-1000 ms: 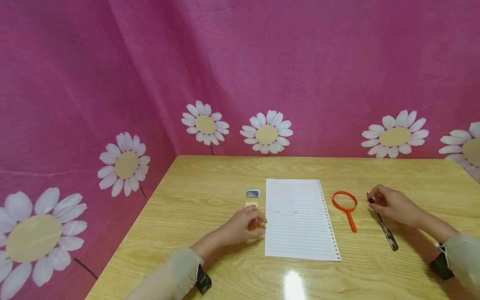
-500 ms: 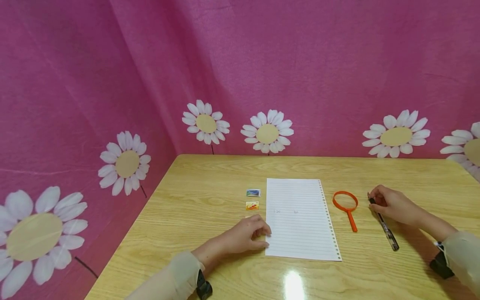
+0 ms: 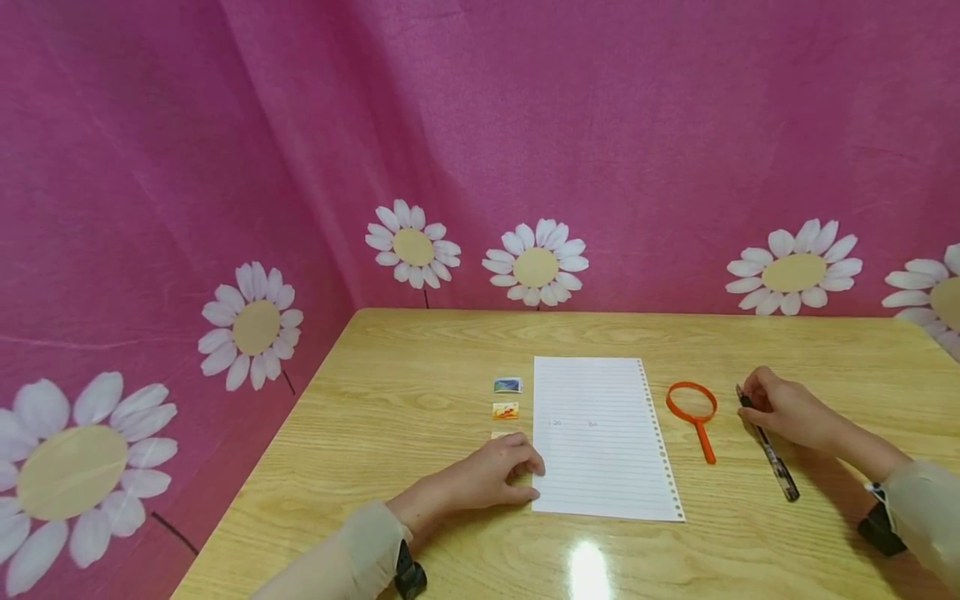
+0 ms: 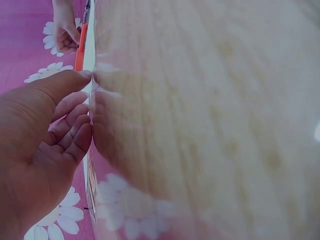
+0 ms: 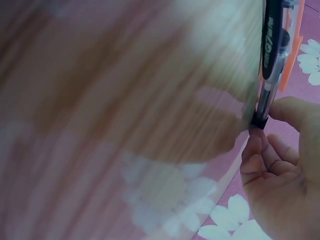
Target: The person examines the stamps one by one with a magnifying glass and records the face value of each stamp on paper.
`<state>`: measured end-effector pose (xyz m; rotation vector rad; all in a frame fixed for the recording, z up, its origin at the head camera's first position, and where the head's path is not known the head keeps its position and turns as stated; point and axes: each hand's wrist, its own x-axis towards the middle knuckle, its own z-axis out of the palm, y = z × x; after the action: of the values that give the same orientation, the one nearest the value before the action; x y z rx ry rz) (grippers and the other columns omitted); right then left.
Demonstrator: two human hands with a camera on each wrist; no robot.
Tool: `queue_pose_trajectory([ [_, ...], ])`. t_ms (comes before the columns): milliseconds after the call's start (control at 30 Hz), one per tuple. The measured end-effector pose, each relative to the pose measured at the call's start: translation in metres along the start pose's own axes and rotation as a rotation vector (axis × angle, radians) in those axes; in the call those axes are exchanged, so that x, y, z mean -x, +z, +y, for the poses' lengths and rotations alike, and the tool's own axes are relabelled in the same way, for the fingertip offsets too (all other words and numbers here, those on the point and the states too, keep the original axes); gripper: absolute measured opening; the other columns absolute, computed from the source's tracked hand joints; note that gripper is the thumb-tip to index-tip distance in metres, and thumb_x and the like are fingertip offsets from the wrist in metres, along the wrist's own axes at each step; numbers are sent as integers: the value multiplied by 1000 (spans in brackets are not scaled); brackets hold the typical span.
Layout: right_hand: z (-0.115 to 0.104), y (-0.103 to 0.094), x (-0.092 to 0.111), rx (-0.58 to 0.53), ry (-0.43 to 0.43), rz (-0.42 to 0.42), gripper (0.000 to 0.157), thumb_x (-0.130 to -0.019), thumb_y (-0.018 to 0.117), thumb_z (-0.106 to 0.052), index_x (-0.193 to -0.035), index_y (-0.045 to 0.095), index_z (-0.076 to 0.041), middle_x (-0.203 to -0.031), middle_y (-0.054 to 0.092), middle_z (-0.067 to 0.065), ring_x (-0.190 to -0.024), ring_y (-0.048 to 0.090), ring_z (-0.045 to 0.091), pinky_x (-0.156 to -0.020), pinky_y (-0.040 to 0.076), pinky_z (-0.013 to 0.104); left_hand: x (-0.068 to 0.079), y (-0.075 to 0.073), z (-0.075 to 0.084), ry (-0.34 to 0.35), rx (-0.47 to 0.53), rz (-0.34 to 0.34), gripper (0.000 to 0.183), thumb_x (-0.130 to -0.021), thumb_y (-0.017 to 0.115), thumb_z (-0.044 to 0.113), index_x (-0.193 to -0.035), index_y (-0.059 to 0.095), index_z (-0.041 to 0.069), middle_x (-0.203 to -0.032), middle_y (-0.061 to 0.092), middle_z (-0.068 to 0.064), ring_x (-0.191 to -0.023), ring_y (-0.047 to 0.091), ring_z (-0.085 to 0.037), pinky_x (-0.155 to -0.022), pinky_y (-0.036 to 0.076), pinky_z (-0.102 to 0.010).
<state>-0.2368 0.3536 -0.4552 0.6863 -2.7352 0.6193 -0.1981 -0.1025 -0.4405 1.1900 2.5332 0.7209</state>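
Observation:
My left hand (image 3: 487, 473) rests at the left edge of a lined sheet of paper (image 3: 607, 467), fingers loosely bent and thumb apart from them. Faint handwritten figures run across the sheet. In the left wrist view, the fingertips (image 4: 82, 132) touch down at the table's surface. My right hand (image 3: 791, 410) pinches a pen (image 3: 772, 460) by its black end between thumb and fingers; the pen lies slanted along the table. In the right wrist view, its dark clip side (image 5: 272, 40) carries small print.
Between sheet and pen lies an orange magnifying glass (image 3: 701, 435). Left of the paper are a blue stamp-like picture (image 3: 507, 385), a yellow one (image 3: 506, 412) and a third piece (image 3: 502, 434) mostly hidden by my left hand. A pink flowered cloth (image 3: 645, 167) hangs behind the wooden table (image 3: 420, 367).
My left hand has moved nearer to me and slightly right onto the paper's edge, uncovering the yellow stamp-like picture. The right hand has stayed almost still on the pen.

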Motion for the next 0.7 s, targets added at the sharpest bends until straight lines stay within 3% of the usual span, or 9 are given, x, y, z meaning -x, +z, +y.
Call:
queue_pose_trajectory([
  [133,1,0,2,-2,-15,18,40,-77,74,7,-98,40,1,-68,40,-2,-61,29,-5,-54,28,20,0,1,-1,-9,2,-3,21,-90,71,20,-109,66,11,-102,56,0,-85,46,-3,-77,41,-11],
  [367,1,-8,4,-136,36,-54,33,-87,63,9,-104,36,-2,-71,58,0,-62,45,-7,-52,37,22,0,4,-3,2,4,-1,21,-91,70,20,-110,66,11,-101,56,1,-84,45,-2,-76,41,-11],
  [533,5,-18,5,-284,55,-125,20,-96,52,5,-108,42,-7,-69,47,-6,-58,36,-1,-50,29,25,-1,4,-4,4,5,5,21,-91,70,20,-109,66,11,-100,55,1,-83,45,-2,-75,40,-11],
  [633,8,-20,4,-338,40,-124,17,-97,50,6,-105,50,-9,-69,41,-5,-57,33,4,-49,29,26,0,3,-3,2,6,5,21,-91,70,20,-109,66,11,-101,56,1,-83,45,-2,-76,41,-11],
  [700,10,-21,4,-339,11,-118,17,-97,50,7,-103,54,-9,-72,46,-3,-59,34,5,-50,30,25,0,3,-3,-1,8,4,21,-91,70,20,-109,66,12,-101,56,0,-83,45,-2,-76,41,-11],
])
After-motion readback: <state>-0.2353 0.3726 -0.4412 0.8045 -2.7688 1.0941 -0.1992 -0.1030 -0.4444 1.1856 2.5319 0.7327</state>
